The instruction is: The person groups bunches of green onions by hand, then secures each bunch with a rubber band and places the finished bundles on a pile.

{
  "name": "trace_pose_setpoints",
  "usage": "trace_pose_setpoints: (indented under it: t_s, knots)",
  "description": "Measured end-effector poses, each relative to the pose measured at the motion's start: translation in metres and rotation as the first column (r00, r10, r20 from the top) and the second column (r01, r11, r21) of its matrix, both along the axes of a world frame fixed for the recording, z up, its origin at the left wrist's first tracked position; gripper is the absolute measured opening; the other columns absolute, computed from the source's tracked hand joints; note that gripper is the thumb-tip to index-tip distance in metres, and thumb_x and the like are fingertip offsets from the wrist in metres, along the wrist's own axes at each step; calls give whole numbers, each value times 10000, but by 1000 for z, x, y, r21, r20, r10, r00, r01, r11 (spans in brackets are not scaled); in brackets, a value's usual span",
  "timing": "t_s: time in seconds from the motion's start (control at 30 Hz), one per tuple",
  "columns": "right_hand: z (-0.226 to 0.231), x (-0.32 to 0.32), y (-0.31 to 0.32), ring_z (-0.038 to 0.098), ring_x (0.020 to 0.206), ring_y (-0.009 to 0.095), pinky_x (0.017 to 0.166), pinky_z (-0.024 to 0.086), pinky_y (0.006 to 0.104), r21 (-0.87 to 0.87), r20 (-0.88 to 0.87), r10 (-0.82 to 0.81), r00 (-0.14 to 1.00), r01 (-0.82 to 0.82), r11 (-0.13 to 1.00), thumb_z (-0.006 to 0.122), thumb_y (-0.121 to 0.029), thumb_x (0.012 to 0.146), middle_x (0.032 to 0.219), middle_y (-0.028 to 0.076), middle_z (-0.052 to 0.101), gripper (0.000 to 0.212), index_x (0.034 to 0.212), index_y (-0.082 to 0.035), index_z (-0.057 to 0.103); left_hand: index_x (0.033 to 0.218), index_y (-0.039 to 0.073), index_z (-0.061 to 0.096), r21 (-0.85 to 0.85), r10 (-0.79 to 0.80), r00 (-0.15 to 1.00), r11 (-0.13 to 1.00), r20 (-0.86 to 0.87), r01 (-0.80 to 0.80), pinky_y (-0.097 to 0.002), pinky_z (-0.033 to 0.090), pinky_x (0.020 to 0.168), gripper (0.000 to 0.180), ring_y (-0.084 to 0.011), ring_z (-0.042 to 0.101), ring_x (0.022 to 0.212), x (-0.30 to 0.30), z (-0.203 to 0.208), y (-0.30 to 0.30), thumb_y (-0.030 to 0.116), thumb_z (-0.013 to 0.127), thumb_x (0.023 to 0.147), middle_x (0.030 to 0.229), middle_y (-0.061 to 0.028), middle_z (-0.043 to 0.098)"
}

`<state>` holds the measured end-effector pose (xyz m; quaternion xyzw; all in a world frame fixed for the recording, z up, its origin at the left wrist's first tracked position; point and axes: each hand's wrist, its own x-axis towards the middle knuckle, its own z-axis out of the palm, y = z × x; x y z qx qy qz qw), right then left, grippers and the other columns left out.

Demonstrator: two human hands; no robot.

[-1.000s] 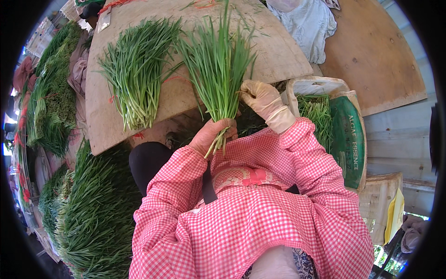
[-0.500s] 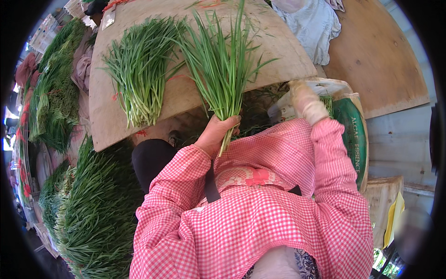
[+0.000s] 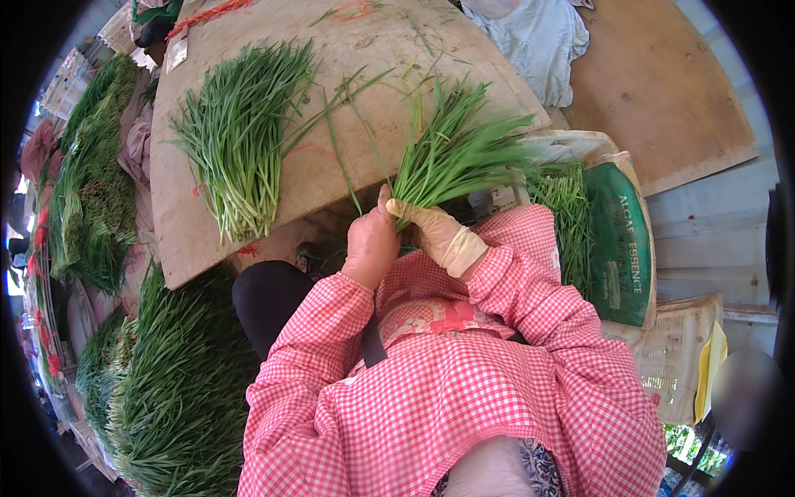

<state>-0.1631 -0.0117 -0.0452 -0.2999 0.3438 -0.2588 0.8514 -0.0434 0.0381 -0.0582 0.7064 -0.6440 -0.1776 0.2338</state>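
In front of me I hold a bunch of long green garlic chives (image 3: pixel 443 157), its leaves fanned up and to the right, slightly blurred. My bare left hand (image 3: pixel 372 242) is closed round the lower stems, thumb up. Right beside it, my right hand (image 3: pixel 435 234), in a pale yellow glove, is closed on the same bunch near its base. The stem ends are hidden by my hands. To the left, a larger pile of garlic chives (image 3: pixel 236 145) lies on the wooden board (image 3: pixel 186 224), pale stems toward me.
A white crate (image 3: pixel 571 142) with loose chives (image 3: pixel 566 224) and a green sack (image 3: pixel 619 248) stands at right. A big heap of chives (image 3: pixel 178 389) lies at lower left. Red ties (image 3: pixel 310 149) and stray leaves are scattered on the board. A pale cloth (image 3: pixel 534 45) hangs at its far right.
My right hand has come from the crate on the right to join my left at the stems. The bunch, upright before, now leans right, with a few strands apart on the left.
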Motion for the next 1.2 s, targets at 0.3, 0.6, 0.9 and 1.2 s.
trace_pose_setpoints:
  t_s: [0.3,0.6,0.9,1.2]
  knots:
    - [24,-19,-26,577,841,128,757,471,250,-267,80,13,997,9,964,672,-101,765,934,20,621,310,1056,-40,586,1321,-43,231,49,25,511,998,-859,33,-328,424,874,871,-204,465,1082,4,25,-1,314,716,693,1199,-112,460]
    - [6,-21,-39,549,890,132,772,452,265,-274,-97,259,961,-276,921,715,-271,738,952,10,602,399,1045,-57,577,1033,41,512,285,285,51,898,-957,335,-230,431,556,293,-93,517,636,3,7,3,127,633,780,808,-15,563]
    - [12,-21,-59,554,980,217,875,439,367,-284,-7,12,1000,-13,959,586,-274,838,1067,87,577,387,1126,-23,525,924,72,552,231,199,217,963,-956,137,-227,400,494,189,-79,477,545,-4,-7,-3,66,648,761,729,16,547]
    - [90,-99,-178,499,703,83,612,396,211,-794,-116,-599,792,288,535,541,-275,860,863,-3,603,249,976,-62,598,866,79,539,415,407,144,909,-902,30,-237,392,466,152,-88,470,515,-3,-5,-4,111,655,774,678,8,532]
